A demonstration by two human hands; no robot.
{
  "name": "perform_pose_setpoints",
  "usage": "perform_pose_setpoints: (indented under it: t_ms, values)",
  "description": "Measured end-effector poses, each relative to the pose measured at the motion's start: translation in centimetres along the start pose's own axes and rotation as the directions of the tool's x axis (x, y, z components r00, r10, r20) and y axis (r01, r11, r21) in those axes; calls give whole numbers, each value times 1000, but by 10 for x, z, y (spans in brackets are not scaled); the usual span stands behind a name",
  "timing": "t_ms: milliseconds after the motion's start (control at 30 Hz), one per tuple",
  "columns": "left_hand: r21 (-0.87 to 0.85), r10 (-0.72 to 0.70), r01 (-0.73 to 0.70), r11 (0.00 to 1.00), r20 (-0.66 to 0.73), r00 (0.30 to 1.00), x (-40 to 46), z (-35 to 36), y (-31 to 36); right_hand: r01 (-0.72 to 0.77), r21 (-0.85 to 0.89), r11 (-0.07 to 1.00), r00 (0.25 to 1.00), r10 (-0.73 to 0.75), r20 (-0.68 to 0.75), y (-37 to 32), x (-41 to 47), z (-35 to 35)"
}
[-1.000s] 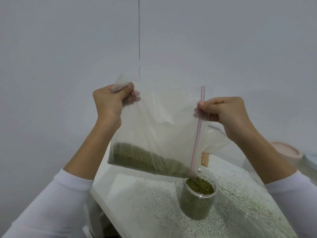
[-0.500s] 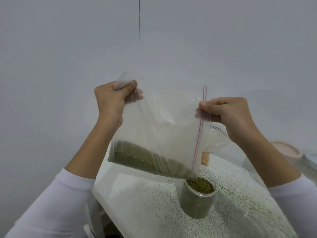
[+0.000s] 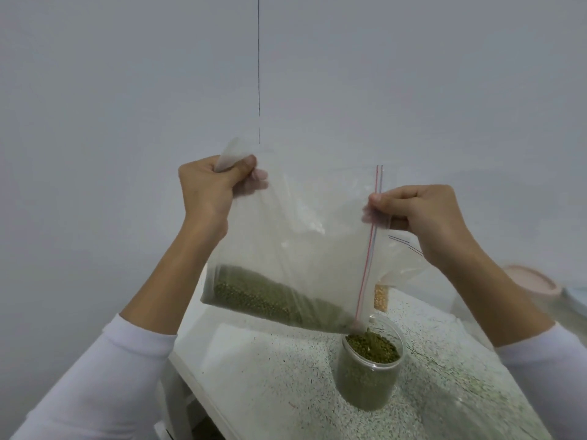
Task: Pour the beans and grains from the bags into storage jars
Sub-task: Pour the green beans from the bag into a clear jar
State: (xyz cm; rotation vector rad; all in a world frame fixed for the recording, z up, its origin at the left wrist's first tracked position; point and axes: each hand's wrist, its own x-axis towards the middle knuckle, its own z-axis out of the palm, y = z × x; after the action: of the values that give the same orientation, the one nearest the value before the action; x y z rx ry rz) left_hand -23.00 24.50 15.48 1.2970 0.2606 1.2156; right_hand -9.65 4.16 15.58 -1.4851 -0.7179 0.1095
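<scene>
A clear zip bag (image 3: pixel 305 236) hangs tilted in the air, its red-and-blue zip strip running down to the mouth. My left hand (image 3: pixel 209 188) grips the bag's upper closed corner. My right hand (image 3: pixel 416 214) pinches the zip edge. Green beans (image 3: pixel 260 296) lie along the bag's lower side and spill from its mouth into a clear round jar (image 3: pixel 368 376), which stands on the speckled table (image 3: pixel 286 385) and is nearly full of beans.
Behind the jar, a second bag or jar of yellow grains (image 3: pixel 381 295) shows through the plastic. A pink lid (image 3: pixel 530 281) sits at the far right. The table's white edge (image 3: pixel 197 389) runs diagonally at lower left. A plain wall fills the background.
The beans in the jar have risen slightly. Both hands hold the bag in almost the same pose, with the left hand a little higher.
</scene>
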Motion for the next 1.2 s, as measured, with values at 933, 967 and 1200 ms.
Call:
perform_pose_setpoints:
  t_ms: [933,967,1200]
  values:
    - [-37,34,-35,999,-30,999,6,3,-1,13,63,998,999,-10,-49,-1,3,-3]
    - [-31,35,-35,999,-13,999,5,3,0,6,55,998,999,-4,-32,0,3,-2]
    - [-23,38,-39,999,-29,999,10,3,-3,7,51,999,1000,-6,-23,2,4,0]
